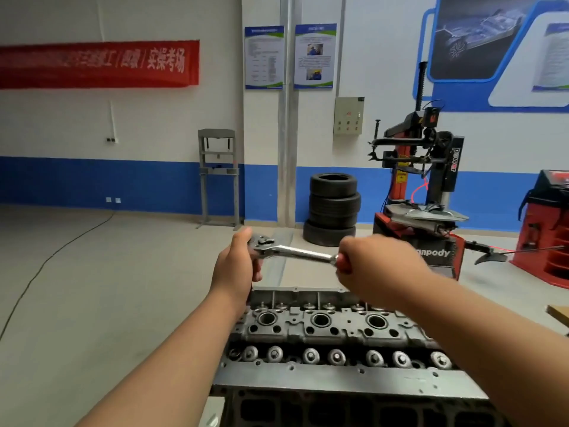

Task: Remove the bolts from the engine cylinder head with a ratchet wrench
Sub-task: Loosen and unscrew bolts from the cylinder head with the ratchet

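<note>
Item 1: ratchet wrench [295,252]. Chrome shank with a red grip, lying nearly level at the centre of my view, above the far edge of the engine. The drive head points to 9 o'clock and the grip to 3 o'clock.

Item 2: left hand [238,263]. I have its fingers curled round the drive head. What hangs under the head is hidden behind the palm.

Item 3: right hand [369,266]. It is clenched in a fist round the red grip.

Item 4: cylinder head [323,331]. Grey casting at 6 o'clock, below both hands, its top face up and its long side running 9 to 3. I cannot pick out the bolts for certain.

Item 5: surroundings. Stack of tyres [334,208] at 12 o'clock, tyre changer [421,186] at 2 o'clock, grey press frame [218,177] at 11 o'clock, red banner [98,64] at 10 o'clock.
</note>
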The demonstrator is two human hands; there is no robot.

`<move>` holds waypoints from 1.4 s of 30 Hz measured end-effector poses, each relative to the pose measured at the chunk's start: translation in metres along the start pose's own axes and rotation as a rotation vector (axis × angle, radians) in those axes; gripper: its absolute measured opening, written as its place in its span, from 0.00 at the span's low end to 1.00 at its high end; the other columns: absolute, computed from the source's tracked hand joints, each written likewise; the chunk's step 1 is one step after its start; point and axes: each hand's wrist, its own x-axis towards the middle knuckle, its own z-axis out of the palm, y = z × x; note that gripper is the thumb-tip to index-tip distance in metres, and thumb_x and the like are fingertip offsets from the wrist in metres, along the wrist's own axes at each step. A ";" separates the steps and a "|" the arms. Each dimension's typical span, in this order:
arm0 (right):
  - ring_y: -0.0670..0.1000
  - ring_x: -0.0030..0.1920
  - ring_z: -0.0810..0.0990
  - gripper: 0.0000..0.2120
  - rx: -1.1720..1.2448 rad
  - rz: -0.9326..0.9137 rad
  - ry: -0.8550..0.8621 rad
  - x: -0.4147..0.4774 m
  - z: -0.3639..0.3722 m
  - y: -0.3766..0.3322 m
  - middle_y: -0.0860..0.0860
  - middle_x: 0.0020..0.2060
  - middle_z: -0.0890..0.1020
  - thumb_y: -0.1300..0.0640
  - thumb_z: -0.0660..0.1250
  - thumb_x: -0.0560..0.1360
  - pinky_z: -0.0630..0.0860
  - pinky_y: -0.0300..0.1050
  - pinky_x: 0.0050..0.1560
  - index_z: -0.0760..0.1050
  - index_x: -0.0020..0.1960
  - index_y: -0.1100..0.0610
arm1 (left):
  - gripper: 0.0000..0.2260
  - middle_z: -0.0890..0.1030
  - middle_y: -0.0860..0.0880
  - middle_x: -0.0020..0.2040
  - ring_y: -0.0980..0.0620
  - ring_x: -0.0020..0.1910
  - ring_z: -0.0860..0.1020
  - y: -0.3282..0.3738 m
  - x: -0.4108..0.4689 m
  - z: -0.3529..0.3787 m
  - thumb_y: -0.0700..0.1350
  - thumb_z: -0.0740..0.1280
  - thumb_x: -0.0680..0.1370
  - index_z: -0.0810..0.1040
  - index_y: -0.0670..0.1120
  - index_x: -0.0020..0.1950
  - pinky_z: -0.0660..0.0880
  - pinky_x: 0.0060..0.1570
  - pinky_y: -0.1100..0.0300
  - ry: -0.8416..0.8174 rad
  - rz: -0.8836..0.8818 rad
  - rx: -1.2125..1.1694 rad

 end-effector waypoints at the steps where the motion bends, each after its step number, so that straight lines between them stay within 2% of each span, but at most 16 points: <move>1: 0.49 0.31 0.69 0.08 0.004 -0.015 -0.028 -0.008 0.001 -0.005 0.47 0.32 0.70 0.48 0.56 0.77 0.61 0.42 0.27 0.66 0.42 0.50 | 0.18 0.71 0.50 0.26 0.52 0.28 0.68 -0.006 0.005 0.002 0.59 0.57 0.76 0.69 0.47 0.34 0.68 0.37 0.52 0.029 -0.024 -0.020; 4: 0.48 0.29 0.65 0.09 -0.001 -0.057 -0.032 -0.022 0.005 -0.019 0.47 0.31 0.67 0.50 0.58 0.78 0.55 0.43 0.26 0.61 0.41 0.49 | 0.18 0.70 0.50 0.26 0.51 0.28 0.68 -0.022 0.019 0.005 0.61 0.57 0.71 0.68 0.46 0.35 0.68 0.36 0.52 0.067 -0.069 -0.032; 9: 0.49 0.28 0.63 0.09 0.041 -0.062 -0.076 -0.026 0.014 -0.029 0.47 0.32 0.65 0.51 0.58 0.79 0.54 0.43 0.26 0.59 0.44 0.50 | 0.22 0.72 0.51 0.25 0.50 0.28 0.71 -0.042 0.026 0.001 0.64 0.53 0.71 0.70 0.46 0.36 0.69 0.35 0.52 0.125 -0.082 0.115; 15: 0.49 0.29 0.65 0.10 0.058 -0.064 -0.152 -0.028 -0.007 -0.040 0.48 0.32 0.67 0.53 0.59 0.78 0.56 0.43 0.26 0.61 0.39 0.51 | 0.27 0.74 0.50 0.25 0.51 0.24 0.71 -0.047 0.031 -0.005 0.67 0.56 0.63 0.75 0.44 0.39 0.69 0.33 0.53 0.108 -0.099 0.014; 17: 0.49 0.30 0.65 0.02 0.069 -0.067 -0.203 -0.031 -0.015 -0.048 0.48 0.33 0.67 0.55 0.60 0.77 0.57 0.42 0.26 0.69 0.47 0.52 | 0.27 0.75 0.50 0.25 0.52 0.24 0.71 -0.047 0.031 -0.005 0.67 0.58 0.63 0.77 0.43 0.39 0.70 0.33 0.54 0.107 -0.129 -0.061; 18: 0.49 0.30 0.65 0.05 0.077 -0.069 -0.228 -0.033 -0.018 -0.053 0.49 0.34 0.67 0.56 0.60 0.76 0.58 0.42 0.27 0.70 0.52 0.53 | 0.27 0.74 0.49 0.24 0.52 0.24 0.71 -0.047 0.031 -0.005 0.67 0.59 0.63 0.77 0.43 0.39 0.70 0.33 0.54 0.102 -0.141 -0.090; 19: 0.49 0.30 0.65 0.07 0.090 -0.074 -0.258 -0.036 -0.021 -0.059 0.49 0.34 0.67 0.57 0.61 0.75 0.59 0.42 0.27 0.70 0.53 0.53 | 0.26 0.74 0.49 0.24 0.52 0.23 0.71 -0.046 0.031 -0.005 0.66 0.59 0.63 0.77 0.44 0.38 0.70 0.32 0.55 0.093 -0.147 -0.109; 22: 0.49 0.30 0.64 0.05 0.122 -0.095 -0.302 -0.040 -0.029 -0.071 0.49 0.34 0.66 0.57 0.61 0.74 0.58 0.41 0.28 0.65 0.49 0.53 | 0.24 0.73 0.48 0.24 0.52 0.23 0.71 -0.048 0.031 -0.005 0.66 0.58 0.65 0.74 0.45 0.34 0.69 0.31 0.57 0.061 -0.151 -0.144; 26: 0.49 0.29 0.63 0.05 0.085 -0.083 -0.273 -0.040 -0.026 -0.074 0.49 0.34 0.65 0.56 0.61 0.76 0.57 0.42 0.27 0.64 0.48 0.52 | 0.27 0.73 0.48 0.25 0.50 0.25 0.70 -0.049 0.032 -0.003 0.69 0.57 0.64 0.74 0.44 0.35 0.69 0.33 0.54 0.033 -0.149 -0.139; 30: 0.49 0.31 0.66 0.05 0.003 -0.036 -0.225 -0.029 -0.017 -0.056 0.47 0.34 0.67 0.55 0.59 0.78 0.58 0.42 0.27 0.69 0.53 0.49 | 0.29 0.71 0.49 0.25 0.53 0.22 0.67 -0.052 0.034 -0.004 0.69 0.54 0.63 0.73 0.43 0.38 0.69 0.31 0.54 0.040 -0.125 -0.090; 32: 0.50 0.32 0.68 0.02 -0.024 -0.039 -0.234 -0.022 -0.016 -0.049 0.48 0.34 0.69 0.53 0.57 0.79 0.59 0.42 0.27 0.67 0.49 0.49 | 0.29 0.71 0.49 0.26 0.53 0.23 0.67 -0.053 0.036 -0.004 0.68 0.53 0.62 0.71 0.42 0.41 0.71 0.29 0.55 0.028 -0.125 -0.074; 35: 0.48 0.30 0.66 0.06 -0.077 -0.085 -0.220 -0.014 -0.015 -0.050 0.48 0.33 0.68 0.54 0.58 0.78 0.58 0.43 0.26 0.62 0.43 0.50 | 0.28 0.74 0.48 0.27 0.51 0.25 0.73 -0.057 0.039 -0.006 0.67 0.54 0.64 0.73 0.42 0.42 0.74 0.33 0.54 0.059 -0.130 -0.109; 38: 0.48 0.29 0.66 0.07 -0.118 -0.100 -0.167 -0.011 -0.010 -0.052 0.47 0.32 0.68 0.55 0.59 0.77 0.57 0.43 0.25 0.62 0.42 0.50 | 0.25 0.81 0.46 0.32 0.49 0.30 0.80 -0.059 0.039 -0.008 0.62 0.53 0.74 0.75 0.41 0.45 0.76 0.40 0.52 0.087 -0.089 -0.109; 42: 0.48 0.29 0.70 0.07 -0.151 -0.084 -0.110 -0.006 0.008 -0.037 0.46 0.31 0.70 0.50 0.59 0.76 0.61 0.41 0.25 0.63 0.40 0.47 | 0.18 0.78 0.49 0.28 0.52 0.26 0.75 -0.054 0.032 -0.006 0.59 0.53 0.76 0.69 0.48 0.34 0.73 0.34 0.54 0.094 -0.028 -0.033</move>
